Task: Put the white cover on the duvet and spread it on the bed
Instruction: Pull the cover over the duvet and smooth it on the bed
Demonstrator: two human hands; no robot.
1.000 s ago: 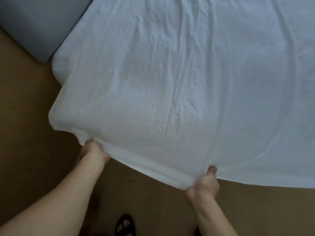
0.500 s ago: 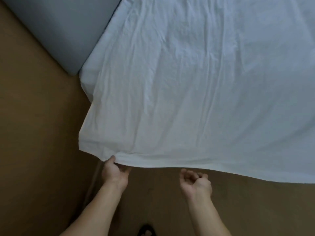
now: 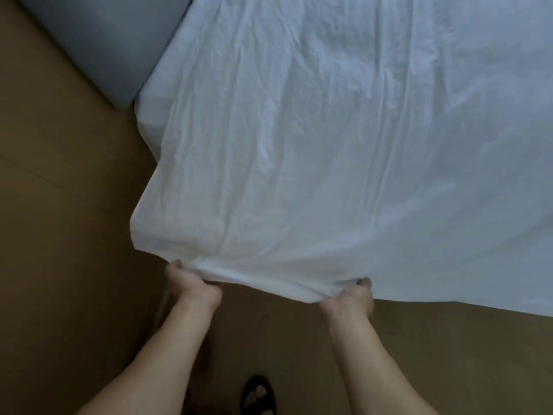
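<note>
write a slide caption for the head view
Left hand and right hand grip the near edge of the wrinkled white duvet cover spread over the bed.

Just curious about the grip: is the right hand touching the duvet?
Touching. The head view shows the right hand gripping the bunched edge of the duvet.

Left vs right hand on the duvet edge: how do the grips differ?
Left hand grips near the corner of the duvet; right hand grips farther along the same edge. Left hand sits slightly higher in view than right hand. Both curl round bunched white fabric.
</note>
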